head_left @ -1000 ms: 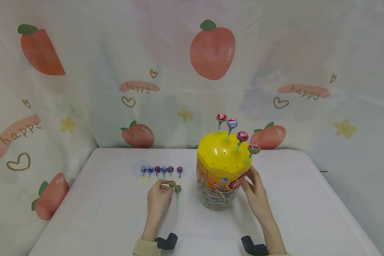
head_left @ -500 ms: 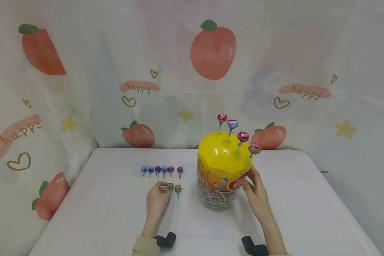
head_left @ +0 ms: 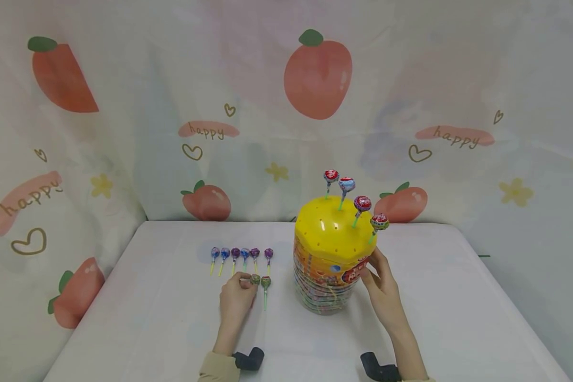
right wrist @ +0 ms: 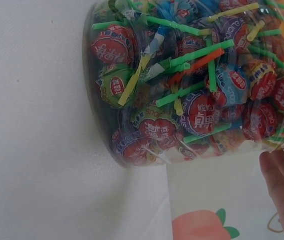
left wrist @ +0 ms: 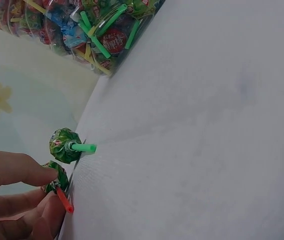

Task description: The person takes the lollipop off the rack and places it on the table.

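In the head view my left hand (head_left: pixel 236 297) pinches a green-wrapped lollipop (head_left: pixel 254 279) low over the table. Its red stick (left wrist: pixel 65 201) shows in the left wrist view, with thumb and fingers around the wrapped head. Just right of it lies another green lollipop (head_left: pixel 266 282) with a green stick. My right hand (head_left: pixel 384 286) rests against the right side of a large clear jar (head_left: pixel 322 294), fingers spread along its wall. The jar has a yellow lid (head_left: pixel 322 233) with small holes. Several lollipops stand upright along the lid's right edge, including a red-and-purple one (head_left: pixel 362 203).
A row of blue and purple lollipops, one a blue lollipop (head_left: pixel 225 253), lies beyond my left hand on the white table (head_left: pixel 172 318). Through the jar wall several wrapped lollipops (right wrist: pixel 197 115) show. A printed cloth (head_left: pixel 248 79) hangs behind the table.
My left hand has shifted slightly left and down with the green lollipop, still near the other green one. The right hand and the jar look unmoved.
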